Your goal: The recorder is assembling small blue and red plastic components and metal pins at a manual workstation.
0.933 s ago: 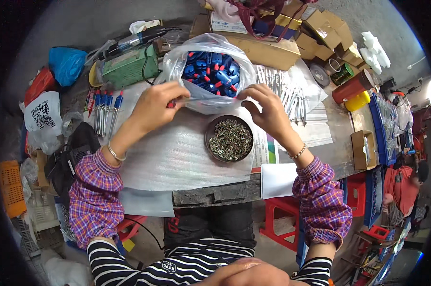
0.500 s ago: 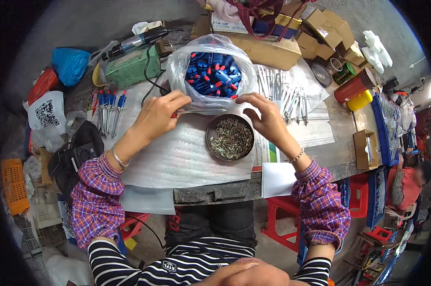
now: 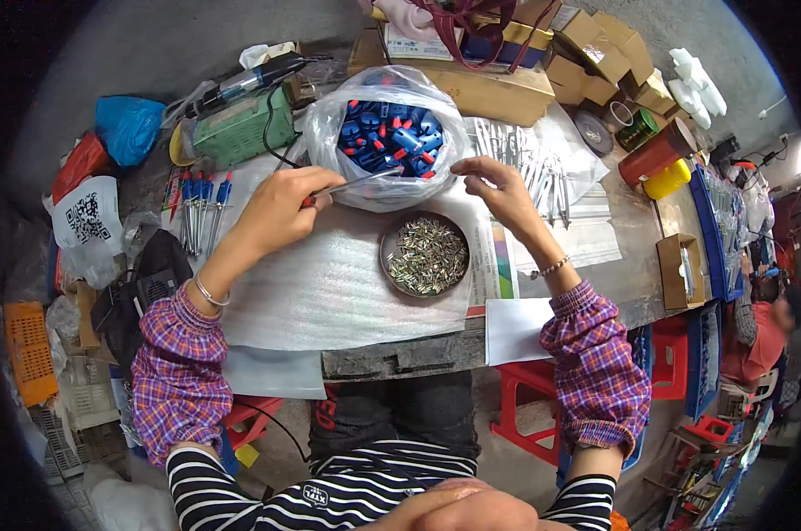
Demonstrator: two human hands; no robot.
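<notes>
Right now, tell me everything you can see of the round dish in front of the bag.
The round dish is a shallow, dark, metal-looking bowl, sitting flat on the white foam sheet at the middle of the bench. It is heaped with small silvery metal pieces, too small to tell apart. It lies just in front of the clear plastic bag of blue and red parts, with its right side near some printed paper. Neither hand touches it; both are above it by the bag.

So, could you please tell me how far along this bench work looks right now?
Done: a row of blue-handled tools lies left of the white foam sheet. In hand: the left hand holds a thin metal rod; the right hand pinches something too small to tell. Left: a clear bag of blue caps and a round dish of metal pins remain full.
</notes>
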